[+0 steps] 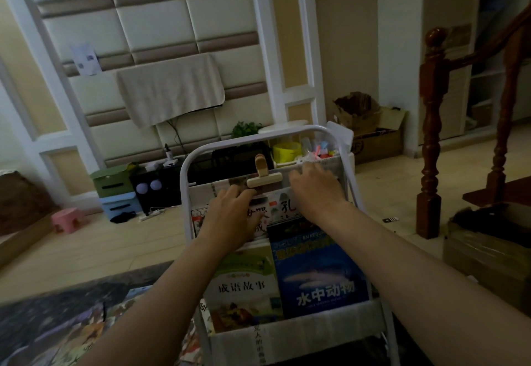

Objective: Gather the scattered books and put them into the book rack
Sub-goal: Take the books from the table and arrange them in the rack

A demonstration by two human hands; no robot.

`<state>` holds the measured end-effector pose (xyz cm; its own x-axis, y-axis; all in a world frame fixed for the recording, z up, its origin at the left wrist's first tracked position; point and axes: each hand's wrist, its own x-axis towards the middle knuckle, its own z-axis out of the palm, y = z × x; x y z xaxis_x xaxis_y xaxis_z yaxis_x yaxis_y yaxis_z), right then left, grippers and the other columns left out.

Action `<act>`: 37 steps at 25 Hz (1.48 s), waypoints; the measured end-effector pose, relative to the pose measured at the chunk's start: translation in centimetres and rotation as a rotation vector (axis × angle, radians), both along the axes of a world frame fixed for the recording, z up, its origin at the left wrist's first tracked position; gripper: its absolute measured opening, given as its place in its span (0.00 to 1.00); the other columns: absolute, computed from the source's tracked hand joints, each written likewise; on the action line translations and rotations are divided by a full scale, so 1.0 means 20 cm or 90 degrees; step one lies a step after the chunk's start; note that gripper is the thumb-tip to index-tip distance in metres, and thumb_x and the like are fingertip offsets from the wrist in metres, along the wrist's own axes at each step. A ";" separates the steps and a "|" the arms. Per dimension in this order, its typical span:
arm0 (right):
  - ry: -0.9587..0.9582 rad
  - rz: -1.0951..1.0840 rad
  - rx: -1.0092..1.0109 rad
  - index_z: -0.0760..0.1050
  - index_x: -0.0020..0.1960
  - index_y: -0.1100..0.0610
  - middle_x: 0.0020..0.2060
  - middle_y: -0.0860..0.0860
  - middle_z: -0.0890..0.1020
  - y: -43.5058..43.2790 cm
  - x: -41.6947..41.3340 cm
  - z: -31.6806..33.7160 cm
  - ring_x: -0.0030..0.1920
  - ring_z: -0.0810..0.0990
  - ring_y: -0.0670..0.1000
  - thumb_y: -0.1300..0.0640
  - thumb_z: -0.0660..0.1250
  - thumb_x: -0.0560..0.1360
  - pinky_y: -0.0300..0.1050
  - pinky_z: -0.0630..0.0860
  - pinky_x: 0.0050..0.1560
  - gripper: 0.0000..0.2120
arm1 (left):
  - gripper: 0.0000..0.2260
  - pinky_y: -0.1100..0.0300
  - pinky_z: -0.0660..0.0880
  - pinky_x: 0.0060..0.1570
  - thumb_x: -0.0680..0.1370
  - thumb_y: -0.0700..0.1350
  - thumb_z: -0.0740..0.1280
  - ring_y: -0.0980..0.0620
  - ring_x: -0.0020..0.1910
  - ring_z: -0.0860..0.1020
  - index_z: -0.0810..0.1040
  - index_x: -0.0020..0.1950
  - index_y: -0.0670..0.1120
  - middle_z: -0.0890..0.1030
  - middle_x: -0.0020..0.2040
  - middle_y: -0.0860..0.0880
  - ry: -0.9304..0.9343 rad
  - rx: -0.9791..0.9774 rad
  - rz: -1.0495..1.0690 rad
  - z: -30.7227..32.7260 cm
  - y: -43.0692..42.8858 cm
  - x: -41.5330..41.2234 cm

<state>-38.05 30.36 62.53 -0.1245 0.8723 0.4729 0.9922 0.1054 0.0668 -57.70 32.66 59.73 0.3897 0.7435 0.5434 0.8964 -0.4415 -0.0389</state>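
Pink stool (69, 219): on the tiled floor at far left, well apart from the rack.
Patterned rug (57, 322): fills the lower left corner; I cannot tell whether any loose book lies on it.
Book rack (184, 181): white tube frame with fabric pockets in tiers, upright just in front of the person. It looks light, so a hard downward push on one tier could tip or roll it away.
Left hand (232, 216): knuckles up on the middle tier, fingers curled over the top edge of a book and thumb across its cover, so it seems to be gripping that book.
Green book (244, 285): stands in the lower pocket, cover facing out, touching the blue one beside it.
White calligraphy book (283, 207): in the middle tier under the left hand, partly seated. If pushed down crooked, its corner could catch the fabric lip and bend.
Wooden clip (264, 178): clamped on the upper pocket's edge between the two hands; a knock from either wrist could pop it off.
Blue sea-animal book (319, 273): lower pocket, right side, upright.
Right hand (313, 190): fingers spread and bent over the upper pocket's rim; tips hidden, so I cannot tell if it holds anything.
Wooden stair post (431, 135): right, well clear.
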 end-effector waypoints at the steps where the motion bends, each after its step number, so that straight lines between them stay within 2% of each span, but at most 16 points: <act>1: 0.017 0.009 0.012 0.71 0.64 0.60 0.61 0.61 0.73 -0.01 -0.02 0.01 0.62 0.72 0.62 0.62 0.68 0.74 0.55 0.74 0.56 0.18 | 0.22 0.50 0.72 0.57 0.77 0.56 0.65 0.47 0.59 0.72 0.73 0.69 0.49 0.75 0.60 0.48 -0.008 -0.003 0.002 0.01 -0.02 -0.03; 6: 0.112 0.097 0.022 0.70 0.65 0.58 0.57 0.59 0.75 -0.14 -0.24 0.10 0.58 0.76 0.60 0.60 0.65 0.76 0.53 0.75 0.53 0.18 | 0.17 0.51 0.74 0.57 0.78 0.53 0.65 0.46 0.60 0.73 0.75 0.65 0.48 0.76 0.62 0.47 -0.049 -0.016 -0.020 0.10 -0.15 -0.18; 8: 0.136 0.142 0.009 0.70 0.62 0.58 0.58 0.59 0.75 -0.21 -0.37 0.13 0.58 0.75 0.61 0.61 0.63 0.77 0.53 0.74 0.52 0.14 | 0.17 0.50 0.74 0.57 0.79 0.52 0.65 0.46 0.60 0.74 0.75 0.66 0.47 0.76 0.63 0.47 -0.074 -0.020 -0.012 0.14 -0.23 -0.28; 10: 0.144 0.175 0.009 0.70 0.59 0.58 0.55 0.58 0.75 -0.27 -0.51 0.14 0.57 0.75 0.60 0.60 0.61 0.78 0.51 0.72 0.49 0.09 | 0.18 0.49 0.74 0.57 0.79 0.53 0.64 0.46 0.58 0.73 0.74 0.67 0.47 0.76 0.63 0.47 -0.087 -0.023 0.016 0.16 -0.30 -0.39; 12: 0.151 0.207 0.011 0.71 0.59 0.58 0.54 0.57 0.75 -0.32 -0.66 0.14 0.55 0.75 0.57 0.58 0.61 0.79 0.48 0.71 0.46 0.09 | 0.18 0.49 0.74 0.55 0.79 0.53 0.63 0.47 0.56 0.73 0.73 0.67 0.49 0.76 0.60 0.47 -0.089 -0.017 0.048 0.16 -0.37 -0.53; 14: 0.158 0.242 0.000 0.72 0.60 0.58 0.55 0.55 0.76 -0.35 -0.81 0.12 0.56 0.75 0.56 0.58 0.61 0.80 0.46 0.73 0.48 0.10 | 0.18 0.50 0.73 0.55 0.79 0.54 0.63 0.48 0.56 0.73 0.73 0.67 0.50 0.76 0.59 0.48 -0.095 -0.013 0.072 0.15 -0.43 -0.68; 16: 0.152 0.254 -0.023 0.71 0.60 0.58 0.56 0.57 0.76 -0.38 -0.99 0.09 0.57 0.75 0.58 0.59 0.60 0.80 0.48 0.75 0.50 0.10 | 0.18 0.50 0.73 0.56 0.79 0.54 0.64 0.48 0.57 0.73 0.73 0.67 0.49 0.76 0.59 0.48 -0.110 -0.018 0.099 0.12 -0.50 -0.84; 19: 0.142 0.275 -0.086 0.69 0.60 0.58 0.55 0.57 0.73 -0.43 -1.27 0.04 0.55 0.74 0.59 0.60 0.58 0.80 0.49 0.70 0.47 0.09 | 0.18 0.50 0.74 0.55 0.78 0.53 0.65 0.46 0.56 0.74 0.74 0.66 0.48 0.76 0.59 0.46 -0.115 -0.044 0.158 0.04 -0.62 -1.10; 24: 0.135 0.290 -0.217 0.67 0.50 0.57 0.47 0.55 0.72 -0.52 -1.65 -0.21 0.45 0.72 0.57 0.58 0.61 0.79 0.47 0.67 0.42 0.04 | 0.17 0.47 0.73 0.54 0.78 0.53 0.64 0.40 0.55 0.73 0.74 0.64 0.46 0.74 0.57 0.43 -0.117 -0.162 0.271 -0.22 -0.85 -1.52; 26: 0.121 0.277 -0.267 0.68 0.56 0.59 0.48 0.57 0.72 -0.55 -1.76 -0.38 0.41 0.70 0.56 0.57 0.61 0.80 0.48 0.67 0.40 0.07 | 0.17 0.46 0.73 0.55 0.78 0.51 0.64 0.38 0.56 0.73 0.74 0.63 0.46 0.74 0.58 0.42 -0.124 -0.213 0.298 -0.37 -0.92 -1.64; 28: 0.098 0.270 -0.344 0.66 0.68 0.62 0.51 0.58 0.75 -0.57 -1.87 -0.55 0.40 0.72 0.55 0.56 0.63 0.80 0.50 0.70 0.38 0.19 | 0.18 0.45 0.73 0.57 0.78 0.51 0.65 0.38 0.60 0.73 0.73 0.65 0.46 0.73 0.62 0.41 -0.137 -0.269 0.323 -0.54 -0.98 -1.74; 29: 0.087 0.266 -0.386 0.64 0.71 0.62 0.50 0.58 0.76 -0.57 -1.90 -0.62 0.40 0.73 0.55 0.55 0.65 0.80 0.50 0.71 0.36 0.23 | 0.18 0.46 0.73 0.58 0.77 0.51 0.65 0.39 0.61 0.72 0.73 0.66 0.46 0.73 0.63 0.41 -0.144 -0.287 0.335 -0.62 -1.00 -1.77; 31: 0.075 0.262 -0.450 0.64 0.70 0.62 0.47 0.55 0.74 -0.56 -1.96 -0.75 0.41 0.75 0.54 0.53 0.67 0.79 0.47 0.71 0.34 0.24 | 0.18 0.48 0.73 0.56 0.77 0.50 0.65 0.40 0.61 0.72 0.74 0.65 0.46 0.73 0.63 0.41 -0.169 -0.305 0.365 -0.77 -1.03 -1.82; 34: 0.053 0.270 -0.520 0.69 0.63 0.61 0.50 0.57 0.76 -0.57 -2.06 -0.89 0.46 0.77 0.56 0.52 0.68 0.79 0.49 0.74 0.40 0.19 | 0.20 0.50 0.72 0.56 0.76 0.49 0.66 0.39 0.61 0.72 0.73 0.67 0.46 0.73 0.63 0.41 -0.205 -0.333 0.401 -0.98 -1.04 -1.86; 37: 0.042 0.277 -0.569 0.69 0.63 0.59 0.58 0.59 0.76 -0.57 -2.18 -1.03 0.52 0.77 0.57 0.53 0.68 0.78 0.52 0.77 0.50 0.18 | 0.23 0.48 0.70 0.58 0.77 0.55 0.64 0.39 0.62 0.71 0.70 0.70 0.49 0.72 0.65 0.41 -0.222 -0.329 0.457 -1.12 -1.00 -1.85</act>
<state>-81.68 19.04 41.88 -0.5154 0.7960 -0.3173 0.8539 0.4459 -0.2683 -94.77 12.59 37.30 -0.3752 0.9235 0.0803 0.8849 0.3310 0.3278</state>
